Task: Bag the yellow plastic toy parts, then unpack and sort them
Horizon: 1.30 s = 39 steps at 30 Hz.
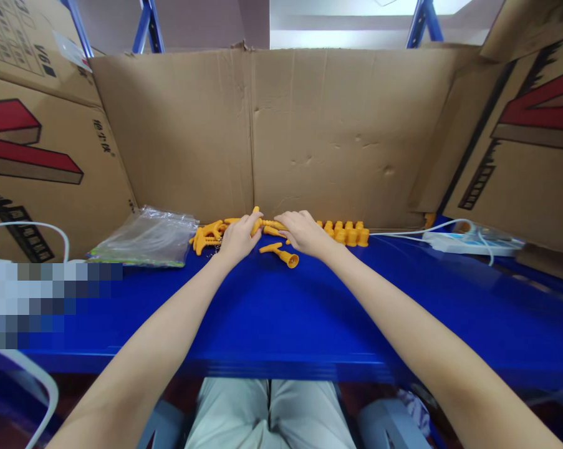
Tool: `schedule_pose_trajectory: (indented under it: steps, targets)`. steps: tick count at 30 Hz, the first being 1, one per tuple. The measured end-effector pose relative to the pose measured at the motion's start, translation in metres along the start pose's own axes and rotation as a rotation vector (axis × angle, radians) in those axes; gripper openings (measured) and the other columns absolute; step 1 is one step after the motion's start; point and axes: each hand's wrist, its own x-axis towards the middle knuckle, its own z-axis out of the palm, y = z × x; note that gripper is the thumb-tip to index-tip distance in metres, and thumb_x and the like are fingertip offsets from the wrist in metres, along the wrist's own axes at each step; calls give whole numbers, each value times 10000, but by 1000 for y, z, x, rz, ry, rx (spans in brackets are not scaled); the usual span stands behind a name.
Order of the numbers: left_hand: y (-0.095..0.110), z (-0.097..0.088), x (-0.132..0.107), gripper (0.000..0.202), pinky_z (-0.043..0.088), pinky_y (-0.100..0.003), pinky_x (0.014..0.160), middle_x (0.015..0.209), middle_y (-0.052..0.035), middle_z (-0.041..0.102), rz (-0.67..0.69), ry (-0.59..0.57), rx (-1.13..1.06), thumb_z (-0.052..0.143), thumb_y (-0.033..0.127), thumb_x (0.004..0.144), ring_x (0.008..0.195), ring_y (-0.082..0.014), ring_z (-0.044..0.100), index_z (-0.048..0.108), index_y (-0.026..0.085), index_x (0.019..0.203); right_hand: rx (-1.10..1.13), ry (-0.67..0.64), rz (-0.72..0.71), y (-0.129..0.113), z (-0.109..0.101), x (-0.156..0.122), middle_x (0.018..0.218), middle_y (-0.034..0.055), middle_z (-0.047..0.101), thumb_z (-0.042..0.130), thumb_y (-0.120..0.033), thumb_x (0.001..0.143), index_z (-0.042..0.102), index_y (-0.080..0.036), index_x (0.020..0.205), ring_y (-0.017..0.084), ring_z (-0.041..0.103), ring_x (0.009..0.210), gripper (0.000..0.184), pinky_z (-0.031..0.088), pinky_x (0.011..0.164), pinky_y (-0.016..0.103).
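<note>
My left hand [239, 238] is closed around the handle end of a yellow plastic screw-like part [269, 223], whose ribbed shaft runs across to the right. At the other end my right hand [304, 233] is closed, fingers curled over the part so that its tip is hidden. Just below and between the hands lies a yellow T-handled piece with a hollow flared cup [288, 257], its opening facing me. A heap of yellow handles with ribbed shafts [206, 238] sits beside my left hand. Yellow cups [351, 236] stand in rows right of my right hand.
Clear plastic bags [143, 240] lie flat at the left. Cardboard walls [337, 137] enclose the back and sides of the blue table [272, 318]. At the right are a white power strip [472, 243] and cables. A blurred patch covers the left edge.
</note>
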Motion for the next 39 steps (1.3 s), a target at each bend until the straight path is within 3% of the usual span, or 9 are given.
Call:
schedule_pose_trajectory:
  steps: [7, 11, 16, 19, 22, 26, 30, 35, 39]
  targets:
    - [20, -3, 2, 304, 466, -307, 746, 846, -36, 674, -112, -83, -154, 583, 250, 749, 816, -209, 643, 590, 195, 1048, -143, -94, 167, 1, -4, -11, 977, 110, 651, 426, -84, 892, 578, -130, 1011, 225, 539, 929, 199, 245, 804, 335]
    - [21, -4, 6, 91, 428, -248, 528, 550, 26, 530, -335, -408, -598, 536, 245, 775, 474, -114, 515, 572, 168, 807, -265, 21, 83, -2, -13, -10, 987, 101, 638, 340, -53, 906, 574, -165, 978, 230, 505, 961, 269, 238, 868, 377]
    - [14, -11, 6, 157, 339, -194, 406, 479, 60, 385, -415, -724, -1081, 509, 220, 767, 381, -59, 357, 473, 182, 619, -317, 113, 19, -1, -10, -10, 1021, 100, 633, 319, -55, 913, 566, -164, 979, 229, 501, 994, 278, 223, 934, 411]
    - [13, -15, 5, 210, 336, -195, 393, 413, 74, 298, -475, -913, -1215, 452, 233, 795, 331, -56, 279, 447, 186, 591, -313, 157, -10, -2, -7, -10, 1054, 104, 630, 322, -49, 907, 560, -164, 975, 228, 499, 1021, 273, 221, 946, 416]
    - [11, -19, 6, 232, 358, -213, 401, 356, 76, 244, -506, -998, -1281, 410, 251, 808, 291, -60, 237, 491, 176, 604, -310, 180, -32, -6, -8, -8, 1060, 107, 631, 320, -56, 909, 559, -164, 970, 226, 499, 1025, 269, 219, 950, 417]
    - [7, -22, 6, 170, 356, -239, 389, 390, 23, 391, -483, -933, -1396, 440, 239, 701, 281, -57, 247, 531, 146, 590, -317, 198, 13, -8, -10, -7, 1005, 101, 638, 328, -79, 914, 564, -166, 977, 224, 505, 972, 259, 231, 931, 409]
    - [6, -21, 7, 128, 339, -241, 376, 457, -12, 485, -477, -802, -1416, 473, 232, 627, 311, -62, 296, 536, 138, 567, -320, 183, 191, 10, -10, -12, 957, 118, 629, 371, -104, 896, 558, -145, 982, 236, 505, 939, 210, 270, 883, 396]
    - [5, -8, 10, 86, 282, -194, 390, 458, 67, 412, -554, -236, -1248, 544, 172, 667, 354, -53, 329, 582, 156, 742, -299, 137, 583, 48, -17, -27, 1052, 174, 597, 460, -260, 893, 547, -116, 1040, 285, 507, 1009, 224, 321, 844, 416]
    - [-13, 4, 12, 184, 360, -206, 462, 544, 50, 495, -573, 171, -797, 515, 138, 720, 429, -74, 442, 623, 163, 866, -252, -154, 985, 76, -25, -41, 1075, 187, 614, 543, -287, 847, 587, -96, 1072, 290, 554, 1029, 298, 342, 868, 426]
